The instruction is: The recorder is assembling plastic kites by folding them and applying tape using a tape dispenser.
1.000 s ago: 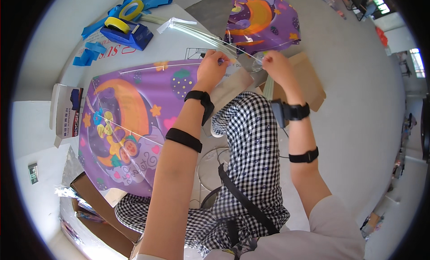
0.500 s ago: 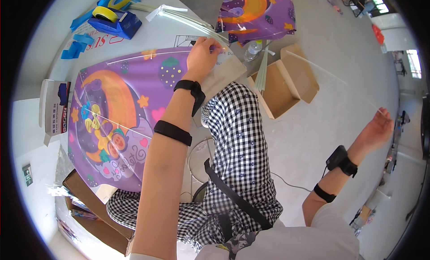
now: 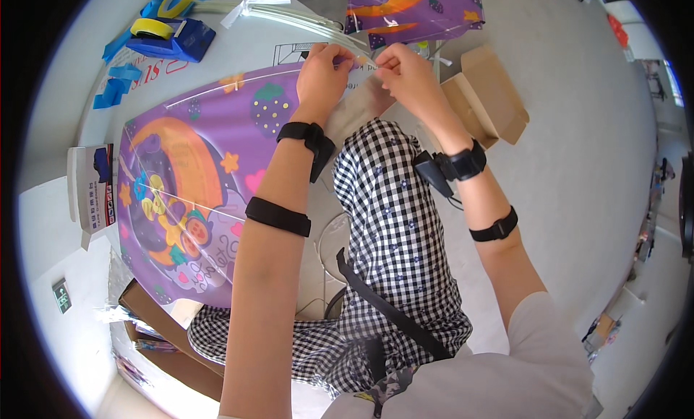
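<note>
Pinching close together at the edge of your white tabletop

Head view: your left hand is pinched narrow by the right end of the purple printed sheet, your right hand just beside it, also narrow; can't tell what's in either. Sheet's spread over the table, blue tape dispenser past it, grey floor and open cardboard box off to your right, pale wall left.

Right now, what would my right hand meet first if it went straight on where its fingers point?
Probably your left hand, just left of the right hand, though depth between them is unclear.
</note>
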Tool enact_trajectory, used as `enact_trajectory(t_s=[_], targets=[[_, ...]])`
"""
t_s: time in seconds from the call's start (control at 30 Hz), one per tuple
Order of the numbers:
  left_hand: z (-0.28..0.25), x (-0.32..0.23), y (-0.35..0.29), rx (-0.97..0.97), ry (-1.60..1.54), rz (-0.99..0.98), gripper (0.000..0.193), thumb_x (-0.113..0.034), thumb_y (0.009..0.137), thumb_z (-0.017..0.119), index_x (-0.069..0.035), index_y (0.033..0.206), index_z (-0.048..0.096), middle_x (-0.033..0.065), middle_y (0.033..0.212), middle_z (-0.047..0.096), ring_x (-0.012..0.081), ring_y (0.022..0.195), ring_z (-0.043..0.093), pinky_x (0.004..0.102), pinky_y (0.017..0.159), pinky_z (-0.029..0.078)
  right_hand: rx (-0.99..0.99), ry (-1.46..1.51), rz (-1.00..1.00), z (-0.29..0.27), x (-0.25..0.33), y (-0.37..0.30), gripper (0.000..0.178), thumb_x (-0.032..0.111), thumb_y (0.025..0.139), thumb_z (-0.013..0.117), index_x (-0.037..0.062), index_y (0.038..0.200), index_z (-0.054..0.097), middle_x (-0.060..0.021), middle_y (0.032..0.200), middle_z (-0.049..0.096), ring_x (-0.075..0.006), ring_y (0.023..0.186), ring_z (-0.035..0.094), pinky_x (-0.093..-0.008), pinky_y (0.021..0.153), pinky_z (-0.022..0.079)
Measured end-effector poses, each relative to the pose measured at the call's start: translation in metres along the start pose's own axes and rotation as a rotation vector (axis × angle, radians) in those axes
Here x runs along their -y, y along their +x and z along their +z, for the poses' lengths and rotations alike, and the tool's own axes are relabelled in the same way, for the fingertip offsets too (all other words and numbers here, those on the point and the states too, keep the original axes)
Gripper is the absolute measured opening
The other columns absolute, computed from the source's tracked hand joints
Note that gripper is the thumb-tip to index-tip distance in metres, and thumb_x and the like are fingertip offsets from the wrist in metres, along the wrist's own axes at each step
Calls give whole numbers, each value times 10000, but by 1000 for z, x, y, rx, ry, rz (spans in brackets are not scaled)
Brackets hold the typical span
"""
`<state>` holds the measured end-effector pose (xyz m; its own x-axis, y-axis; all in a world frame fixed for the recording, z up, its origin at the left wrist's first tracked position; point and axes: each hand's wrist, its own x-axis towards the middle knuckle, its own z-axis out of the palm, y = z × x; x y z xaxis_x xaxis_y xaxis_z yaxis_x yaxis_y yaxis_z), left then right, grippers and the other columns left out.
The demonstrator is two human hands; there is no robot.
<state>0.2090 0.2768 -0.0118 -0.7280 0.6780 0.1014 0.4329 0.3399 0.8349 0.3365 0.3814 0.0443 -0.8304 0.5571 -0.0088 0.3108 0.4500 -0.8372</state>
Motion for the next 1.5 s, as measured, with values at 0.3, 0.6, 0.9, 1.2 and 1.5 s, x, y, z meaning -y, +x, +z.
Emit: enact_trajectory(t_s=[0.3, 0.6, 0.9, 1.2, 1.5], targets=[[1, 2, -1, -26, 15, 12, 97, -129, 832, 662, -77, 905, 701, 66, 975, 611, 212, 830, 648, 320, 715, 511, 179, 120, 135, 10, -24, 29, 237, 94, 859, 650, 19, 1084, 643, -24, 744, 636, -83, 619, 591, -221, 537, 438], [4, 5, -2, -42, -11, -2, 74, -143, 823, 649, -148, 881, 695, 20, 1001, 612, 232, 868, 627, 354, 718, 506, 206, 79, 214, 12, -20, 37, 198, 97, 855, 652, 28, 1040, 670, 5, 743, 635, -57, 608, 565, -206, 518, 418], [7, 2, -5, -87, 23, 11, 55, -132, 800, 669, -140, 847, 695, 30, 984, 616, 251, 877, 623, 369, 712, 509, 189, 64, 207, 14, -22, 38, 162, 99, 849, 656, 22, 991, 674, 8, 745, 635, -54, 613, 565, -203, 513, 416], [9, 1, -7, -119, 12, 2, 24, -119, 778, 688, -112, 800, 695, 40, 962, 616, 263, 888, 618, 376, 715, 510, -29, -511, -290, 32, -14, 31, 137, 46, 818, 569, -45, 897, 635, -206, 799, 657, -357, 742, 647, -417, 657, 511], [11, 0, -10, -186, 4, 12, 29, -116, 767, 671, -106, 775, 698, 47, 961, 620, 276, 885, 618, 381, 728, 512, -116, -640, -304, 49, 0, 21, 113, 58, 810, 560, -52, 832, 576, -247, 841, 621, -430, 773, 616, -483, 684, 503]])
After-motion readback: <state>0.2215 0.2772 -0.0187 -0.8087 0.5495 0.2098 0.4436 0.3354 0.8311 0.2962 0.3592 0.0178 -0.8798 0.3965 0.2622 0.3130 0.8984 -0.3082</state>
